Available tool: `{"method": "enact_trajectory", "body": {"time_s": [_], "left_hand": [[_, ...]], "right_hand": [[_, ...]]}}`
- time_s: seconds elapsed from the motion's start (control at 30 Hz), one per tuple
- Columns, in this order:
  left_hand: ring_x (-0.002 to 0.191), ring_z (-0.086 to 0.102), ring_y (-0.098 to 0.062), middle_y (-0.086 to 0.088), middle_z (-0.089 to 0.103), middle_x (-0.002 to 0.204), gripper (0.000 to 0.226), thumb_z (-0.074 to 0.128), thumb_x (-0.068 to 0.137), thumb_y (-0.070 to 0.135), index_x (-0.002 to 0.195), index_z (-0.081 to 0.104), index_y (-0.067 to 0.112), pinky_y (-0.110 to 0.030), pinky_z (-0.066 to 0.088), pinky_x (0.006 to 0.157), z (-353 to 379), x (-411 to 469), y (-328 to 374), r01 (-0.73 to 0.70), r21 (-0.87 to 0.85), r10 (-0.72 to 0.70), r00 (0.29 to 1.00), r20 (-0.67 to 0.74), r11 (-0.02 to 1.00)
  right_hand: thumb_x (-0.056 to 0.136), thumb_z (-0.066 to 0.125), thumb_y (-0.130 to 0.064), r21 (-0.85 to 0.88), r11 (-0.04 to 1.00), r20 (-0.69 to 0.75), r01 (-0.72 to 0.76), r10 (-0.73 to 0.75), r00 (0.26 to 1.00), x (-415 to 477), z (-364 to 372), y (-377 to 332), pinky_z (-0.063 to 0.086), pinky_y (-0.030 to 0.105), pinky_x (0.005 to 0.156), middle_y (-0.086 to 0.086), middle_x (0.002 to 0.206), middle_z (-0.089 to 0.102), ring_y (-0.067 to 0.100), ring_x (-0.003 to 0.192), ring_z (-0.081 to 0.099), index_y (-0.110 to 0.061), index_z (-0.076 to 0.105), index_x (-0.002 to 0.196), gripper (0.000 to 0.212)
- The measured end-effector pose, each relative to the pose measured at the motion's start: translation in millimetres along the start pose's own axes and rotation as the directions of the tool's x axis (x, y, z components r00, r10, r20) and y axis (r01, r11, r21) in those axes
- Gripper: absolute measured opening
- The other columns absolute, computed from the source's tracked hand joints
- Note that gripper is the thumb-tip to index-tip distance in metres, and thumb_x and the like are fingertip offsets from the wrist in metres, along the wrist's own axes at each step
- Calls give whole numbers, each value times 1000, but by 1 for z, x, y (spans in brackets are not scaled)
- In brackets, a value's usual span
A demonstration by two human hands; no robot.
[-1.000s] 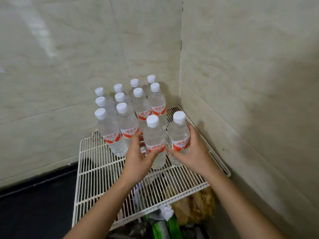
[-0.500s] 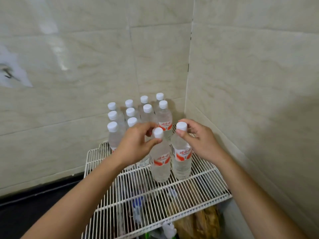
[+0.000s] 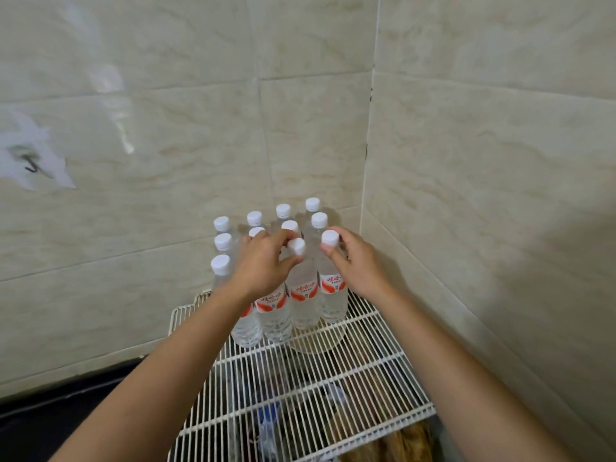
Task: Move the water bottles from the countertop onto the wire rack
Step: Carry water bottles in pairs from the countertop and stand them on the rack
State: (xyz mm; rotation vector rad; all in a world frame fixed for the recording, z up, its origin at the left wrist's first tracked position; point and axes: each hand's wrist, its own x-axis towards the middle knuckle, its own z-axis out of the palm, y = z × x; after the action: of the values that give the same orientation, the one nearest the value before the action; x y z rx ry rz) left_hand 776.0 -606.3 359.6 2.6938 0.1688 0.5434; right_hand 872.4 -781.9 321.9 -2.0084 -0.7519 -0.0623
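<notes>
Clear plastic water bottles (image 3: 271, 315) stand grouped on white wire rack (image 3: 333, 378) — left hand (image 3: 263, 265), right hand (image 3: 358, 261) pinching front caps; countertop unseen.

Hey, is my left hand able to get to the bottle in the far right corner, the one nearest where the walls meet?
Probably not directly. The left hand is at the front row, and the corner bottle stands behind two more capped bottles, boxed in by the walls. Only its cap looks reachable from above.
</notes>
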Motion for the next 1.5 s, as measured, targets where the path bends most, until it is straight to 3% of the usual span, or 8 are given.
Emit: {"method": "enact_trajectory", "body": {"time_s": [0.17,0.27,0.37,0.67,0.93,1.13,1.37,1.5], "left_hand": [[120,57,-23,-1,66,129,53,71,89,40,136,55,22,-42,48,98,2,0,-5,-11,9,11,1000,2,1000],[136,47,-24,-2,55,145,60,62,93,49,144,47,22,-49,39,110,-1,-21,-10,-57,55,66,985,-158,997],[142,40,-24,-5,46,153,57,55,98,44,147,45,18,-44,31,117,-6,-64,-19,5,91,28,934,-357,996],[144,40,-35,-16,42,155,55,49,100,40,146,47,10,-56,36,112,-47,-245,-76,442,353,-256,848,-464,824],[143,40,-37,-17,43,154,58,46,100,45,145,49,9,-58,38,109,-113,-421,-80,802,402,-508,593,-625,441],[145,36,-34,-14,39,157,62,40,100,50,148,46,12,-53,32,115,-176,-523,-91,897,354,-558,442,-702,265],[147,34,-32,-14,38,158,62,38,100,49,149,44,12,-55,32,116,-263,-660,-147,935,299,-542,355,-762,192],[144,37,-34,-16,39,157,62,37,100,48,148,45,10,-55,33,115,-319,-740,-180,954,267,-539,299,-787,139]], "right_hand": [[98,59,-49,-5,999,21,-36,36,999,-4,-2,0,41,41,113,-1,153,48,17,140,45,-25,37,153,64],[100,61,-37,-22,994,-243,109,-111,964,-14,-3,-13,34,24,113,3,148,47,10,136,43,-16,46,148,55],[101,56,-27,-124,937,-427,326,-347,835,-26,6,-30,35,20,111,12,135,58,21,130,53,-4,59,134,40],[99,57,-33,-8,735,-54,678,-677,734,-73,156,-86,35,51,117,21,146,51,36,141,43,-6,54,140,49],[100,53,-41,325,638,227,698,-769,597,-162,282,-187,26,51,121,14,157,42,33,148,33,-12,52,145,54],[101,49,-42,446,558,277,700,-830,485,-222,342,-279,22,52,123,11,161,36,28,152,27,-14,48,148,55],[102,46,-45,476,526,312,705,-851,423,-308,449,-397,14,46,127,8,164,31,23,155,20,-17,44,150,56],[102,45,-46,514,463,341,722,-883,323,-367,510,-466,15,48,126,7,164,31,22,155,19,-18,43,150,56]]}}
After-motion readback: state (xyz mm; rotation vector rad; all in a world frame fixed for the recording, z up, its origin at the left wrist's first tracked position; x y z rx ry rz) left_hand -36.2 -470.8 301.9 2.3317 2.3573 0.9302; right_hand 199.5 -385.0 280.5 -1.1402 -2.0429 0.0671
